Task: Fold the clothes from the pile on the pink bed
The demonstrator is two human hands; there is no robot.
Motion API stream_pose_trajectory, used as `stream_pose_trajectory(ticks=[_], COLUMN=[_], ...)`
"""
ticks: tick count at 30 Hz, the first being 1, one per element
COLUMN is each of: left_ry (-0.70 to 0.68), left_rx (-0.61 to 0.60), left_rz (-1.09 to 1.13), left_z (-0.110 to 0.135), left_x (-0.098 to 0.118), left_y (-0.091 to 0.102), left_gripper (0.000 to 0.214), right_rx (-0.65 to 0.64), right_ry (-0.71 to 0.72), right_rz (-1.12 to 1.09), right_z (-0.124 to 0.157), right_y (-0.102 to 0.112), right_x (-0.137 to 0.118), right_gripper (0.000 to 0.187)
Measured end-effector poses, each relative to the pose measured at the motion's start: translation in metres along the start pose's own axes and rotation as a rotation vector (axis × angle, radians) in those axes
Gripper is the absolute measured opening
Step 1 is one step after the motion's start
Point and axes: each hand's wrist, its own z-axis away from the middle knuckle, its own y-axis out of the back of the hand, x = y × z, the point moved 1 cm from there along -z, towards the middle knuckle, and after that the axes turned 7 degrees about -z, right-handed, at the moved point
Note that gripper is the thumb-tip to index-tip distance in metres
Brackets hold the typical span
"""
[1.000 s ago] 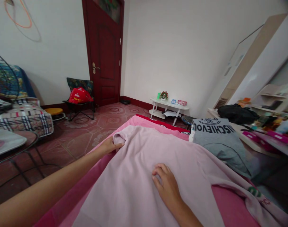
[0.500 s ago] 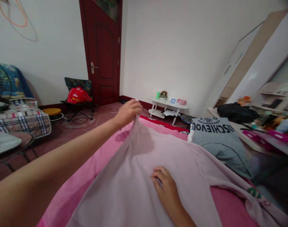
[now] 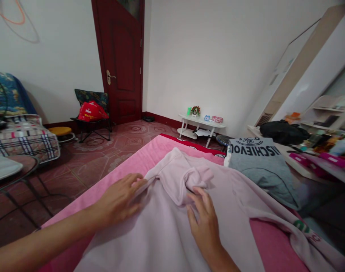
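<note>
A pale pink long-sleeved top (image 3: 163, 234) lies spread over the bed. Its far left part is folded inward, leaving a rumpled bunch of cloth near the middle. My left hand (image 3: 120, 200) rests at the garment's left edge, beside the fold, fingers stretched and apart. At the near right side of the bunch is my right hand (image 3: 205, 215), its fingers loosely spread and the tips touching the cloth. The right sleeve extends toward the lower right and bears a green and red print.
A pink bed cover (image 3: 135, 160) lies beneath the top. A grey printed garment (image 3: 260, 170) sits at the right, next to a cluttered desk with a black bag (image 3: 284, 132). Farther back are a low white table (image 3: 201, 120), a folding chair with a red bag (image 3: 92, 111) and a yellow stool (image 3: 60, 131).
My left hand has let go of the raised cloth and come down toward me. That part of the top now lies folded inward. My right hand's fingers have spread against the bunch.
</note>
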Motion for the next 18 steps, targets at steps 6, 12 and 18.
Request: stream_pose_trajectory(ticks=[6,12,18], left_ry=[0.364,0.383,0.415], left_rx=[-0.415,-0.423,-0.397], left_rz=[0.189,0.478,0.464], left_z=[0.052,0.060,0.064], left_x=[-0.022,-0.007,-0.003], left_y=[-0.002,0.001,0.021], left_gripper=[0.049,0.031,0.022], right_rx=[-0.130,-0.241,0.136], right_ry=[-0.222,-0.299,-0.447], right_rz=[0.140,-0.096,0.121], right_z=[-0.036,-0.091,-0.112], right_y=[-0.002,0.025,0.074], right_x=[0.037,0.077,0.122], right_gripper=[0.082,0.014,0.026])
